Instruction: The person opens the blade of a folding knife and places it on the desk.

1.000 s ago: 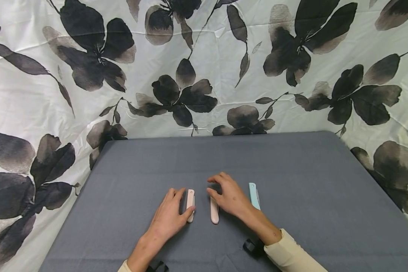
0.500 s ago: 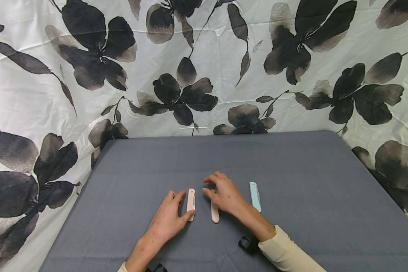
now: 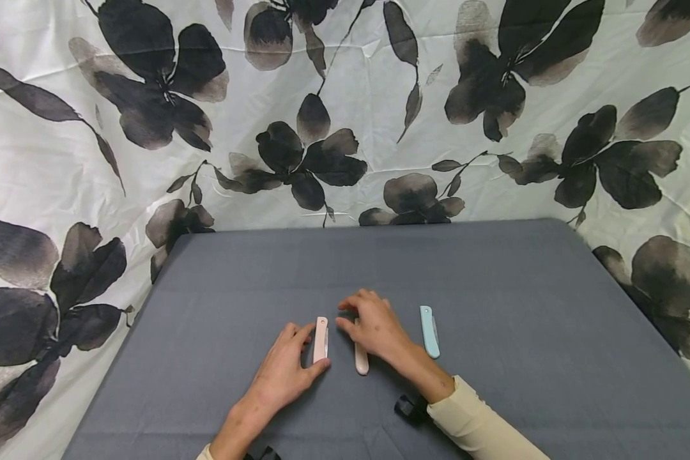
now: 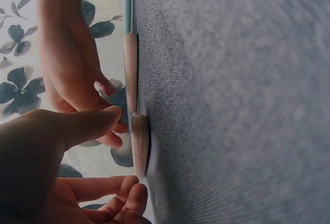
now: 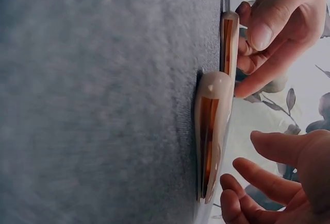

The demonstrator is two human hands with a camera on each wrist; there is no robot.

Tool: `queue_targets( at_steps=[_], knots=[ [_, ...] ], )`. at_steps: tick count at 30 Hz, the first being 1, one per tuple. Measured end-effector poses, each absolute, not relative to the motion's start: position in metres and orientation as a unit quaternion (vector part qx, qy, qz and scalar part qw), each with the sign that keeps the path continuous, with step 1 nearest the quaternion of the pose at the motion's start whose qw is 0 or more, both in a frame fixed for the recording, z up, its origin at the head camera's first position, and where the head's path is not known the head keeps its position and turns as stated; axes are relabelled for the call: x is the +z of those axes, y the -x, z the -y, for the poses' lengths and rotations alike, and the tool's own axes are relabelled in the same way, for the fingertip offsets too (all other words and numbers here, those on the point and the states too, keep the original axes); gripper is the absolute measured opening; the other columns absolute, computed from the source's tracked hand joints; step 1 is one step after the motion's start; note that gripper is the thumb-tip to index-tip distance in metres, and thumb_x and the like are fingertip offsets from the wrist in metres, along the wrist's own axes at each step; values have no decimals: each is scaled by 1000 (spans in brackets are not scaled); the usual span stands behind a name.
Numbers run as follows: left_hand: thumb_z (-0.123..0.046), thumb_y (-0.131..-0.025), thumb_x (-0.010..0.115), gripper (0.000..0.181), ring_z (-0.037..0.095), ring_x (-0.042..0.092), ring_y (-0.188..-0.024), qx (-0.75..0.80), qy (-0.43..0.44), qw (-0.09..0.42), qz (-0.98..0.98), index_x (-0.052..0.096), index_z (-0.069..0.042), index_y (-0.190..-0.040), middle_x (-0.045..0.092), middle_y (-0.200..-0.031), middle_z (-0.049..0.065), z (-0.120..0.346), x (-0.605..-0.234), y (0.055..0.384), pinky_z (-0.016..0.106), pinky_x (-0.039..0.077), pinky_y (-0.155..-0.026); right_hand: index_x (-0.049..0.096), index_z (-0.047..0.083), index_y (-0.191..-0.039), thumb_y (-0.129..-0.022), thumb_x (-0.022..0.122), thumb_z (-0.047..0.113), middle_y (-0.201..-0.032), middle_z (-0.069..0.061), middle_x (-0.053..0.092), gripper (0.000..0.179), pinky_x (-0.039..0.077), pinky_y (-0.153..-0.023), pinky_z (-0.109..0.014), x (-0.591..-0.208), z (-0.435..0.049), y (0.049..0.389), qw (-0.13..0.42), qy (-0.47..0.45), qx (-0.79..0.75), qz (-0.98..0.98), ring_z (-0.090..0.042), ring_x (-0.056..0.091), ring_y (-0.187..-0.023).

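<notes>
Two pale pink folding knives, the left one (image 3: 320,338) and the middle one (image 3: 361,361), lie folded on the grey cloth. My left hand (image 3: 287,367) is beside the left knife, its thumb and forefinger spread near the two ends; the left wrist view shows this knife (image 4: 139,144) between thumb and fingertips, not gripped. Over the upper part of the middle knife hovers my right hand (image 3: 378,329), fingers loosely bent. In the right wrist view those fingers (image 5: 268,180) are apart from the middle knife (image 5: 212,136), whose slot shows brown.
A light blue folding knife (image 3: 429,332) lies folded to the right, beyond my right wrist. The grey cloth-covered table (image 3: 494,275) ends at a floral curtain (image 3: 345,83). A black wrist strap piece (image 3: 409,409) shows below my right forearm.
My right hand has shifted slightly left over the middle knife, uncovering the whole blue knife. My left hand stays almost in place. The knives lie where they were.
</notes>
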State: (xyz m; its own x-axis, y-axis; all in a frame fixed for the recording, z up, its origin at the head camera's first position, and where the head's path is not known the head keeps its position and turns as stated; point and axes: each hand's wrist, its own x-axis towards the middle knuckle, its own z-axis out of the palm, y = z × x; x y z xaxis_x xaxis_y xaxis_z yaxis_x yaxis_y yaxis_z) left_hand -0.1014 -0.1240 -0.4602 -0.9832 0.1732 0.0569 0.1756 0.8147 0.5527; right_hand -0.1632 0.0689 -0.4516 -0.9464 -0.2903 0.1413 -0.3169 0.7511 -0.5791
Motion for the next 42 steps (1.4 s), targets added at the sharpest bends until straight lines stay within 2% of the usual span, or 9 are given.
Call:
queue_targets(
  at_steps=[11, 19, 31, 42],
  knots=[
    [-25, -79, 92, 72, 10, 52, -87, -303, 101, 9, 948, 62, 0, -140, 58, -106, -2, 122, -464, 105, 24, 44, -73, 80, 15, -110, -91, 81, 28, -99, -3, 70, 23, 43, -87, -43, -453, -65, 172, 9, -160, 284, 945, -21, 62, -94],
    [-26, -78, 92, 76, 9, 52, -89, -306, 116, -6, 945, 61, -1, -142, 59, -108, -2, 123, -465, 106, 24, 45, -75, 80, 16, -109, -91, 81, 29, -98, -2, 69, 23, 43, -87, -45, -454, -59, 176, -5, -174, 275, 945, -21, 61, -93],
    [-19, -77, 93, 80, 10, 55, -92, -306, 130, -15, 943, 57, 0, -146, 58, -110, -1, 124, -464, 107, 25, 50, -78, 81, 17, -109, -90, 82, 29, -99, -4, 70, 22, 41, -85, -42, -455, -52, 180, -21, -193, 265, 944, -21, 59, -91],
    [-14, -77, 93, 77, 9, 57, -89, -311, 132, -14, 941, 58, 1, -144, 59, -107, -1, 128, -466, 105, 24, 48, -73, 81, 20, -107, -93, 79, 27, -97, -3, 67, 16, 38, -82, -39, -456, -48, 174, -23, -192, 272, 943, -18, 55, -86]
  ],
)
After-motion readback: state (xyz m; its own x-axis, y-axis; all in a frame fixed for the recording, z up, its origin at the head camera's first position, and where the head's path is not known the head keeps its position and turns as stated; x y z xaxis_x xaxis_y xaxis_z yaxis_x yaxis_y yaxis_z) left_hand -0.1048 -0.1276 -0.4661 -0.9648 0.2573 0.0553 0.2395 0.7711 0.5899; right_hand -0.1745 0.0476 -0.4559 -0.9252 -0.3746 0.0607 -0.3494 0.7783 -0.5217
